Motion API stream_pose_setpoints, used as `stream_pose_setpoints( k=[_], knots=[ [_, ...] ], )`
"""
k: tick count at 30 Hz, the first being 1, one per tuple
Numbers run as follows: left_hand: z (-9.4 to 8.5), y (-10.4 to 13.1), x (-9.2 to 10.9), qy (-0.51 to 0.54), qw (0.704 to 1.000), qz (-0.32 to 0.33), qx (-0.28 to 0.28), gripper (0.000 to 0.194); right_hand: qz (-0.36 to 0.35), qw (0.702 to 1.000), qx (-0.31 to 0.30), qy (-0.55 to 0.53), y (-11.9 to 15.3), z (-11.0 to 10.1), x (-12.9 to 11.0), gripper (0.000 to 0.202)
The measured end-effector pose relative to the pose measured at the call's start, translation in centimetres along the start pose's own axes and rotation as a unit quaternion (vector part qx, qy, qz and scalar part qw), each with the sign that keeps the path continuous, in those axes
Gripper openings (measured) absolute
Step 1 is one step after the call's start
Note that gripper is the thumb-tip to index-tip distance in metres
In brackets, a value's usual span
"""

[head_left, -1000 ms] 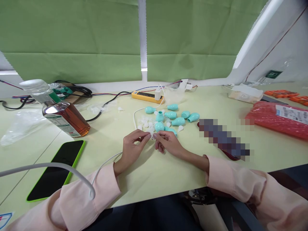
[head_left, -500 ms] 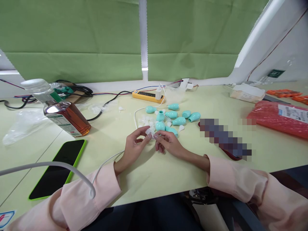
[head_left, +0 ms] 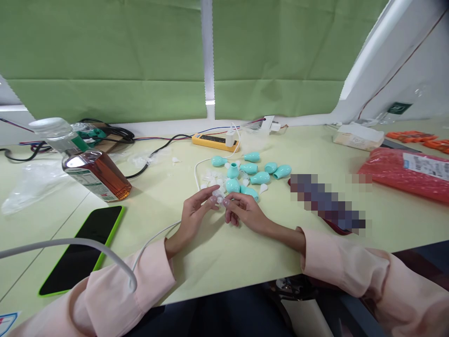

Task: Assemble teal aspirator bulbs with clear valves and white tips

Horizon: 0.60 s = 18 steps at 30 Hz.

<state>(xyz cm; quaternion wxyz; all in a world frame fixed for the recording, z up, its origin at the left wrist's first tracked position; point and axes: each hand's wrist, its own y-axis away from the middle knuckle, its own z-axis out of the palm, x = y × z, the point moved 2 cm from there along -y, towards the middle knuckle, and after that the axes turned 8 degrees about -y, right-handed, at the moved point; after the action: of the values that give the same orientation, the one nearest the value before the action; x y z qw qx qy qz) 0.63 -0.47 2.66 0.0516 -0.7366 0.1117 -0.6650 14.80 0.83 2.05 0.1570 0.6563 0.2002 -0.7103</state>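
Between the fingertips of both hands is a small translucent white piece (head_left: 220,200), its exact kind too small to make out. My left hand (head_left: 197,209) pinches it from the left, thumb and index finger meeting on it. From the right, my right hand (head_left: 247,210) pinches it with thumb and forefinger, the other fingers curled. Just beyond the hands lies a group of several glossy turquoise bulb-shaped pieces (head_left: 260,178), one standing with its narrow neck upward. Small white translucent parts (head_left: 212,178) are scattered beside them, partly behind my left fingers.
A tilted bottle of amber liquid (head_left: 100,173) and a phone with a green edge (head_left: 84,248) are at left. Behind the bulbs lies a yellow power strip (head_left: 213,142) with a white cable. At right are a pixelated dark object (head_left: 326,201) and a red package (head_left: 403,171).
Both hands stay close together on the small piece, with the left thumb and fingertips shifted slightly. The whole view has moved a little; the bulbs lie as before.
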Motion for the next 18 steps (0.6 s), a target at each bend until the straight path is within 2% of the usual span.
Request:
stream_pose_setpoints(
  k=[8, 18],
  knots=[
    [0.0, 0.37, 0.23, 0.002, 1.0, 0.014, -0.016, 0.032, -0.041, 0.999, 0.02, 0.01, 0.28, 0.14, -0.42, 0.024],
    [0.16, 0.84, 0.35, -0.036, 0.995, 0.094, -0.007, 0.036, -0.073, 0.996, -0.001, 0.047, 0.62, 0.25, -1.0, 0.022]
  ],
)
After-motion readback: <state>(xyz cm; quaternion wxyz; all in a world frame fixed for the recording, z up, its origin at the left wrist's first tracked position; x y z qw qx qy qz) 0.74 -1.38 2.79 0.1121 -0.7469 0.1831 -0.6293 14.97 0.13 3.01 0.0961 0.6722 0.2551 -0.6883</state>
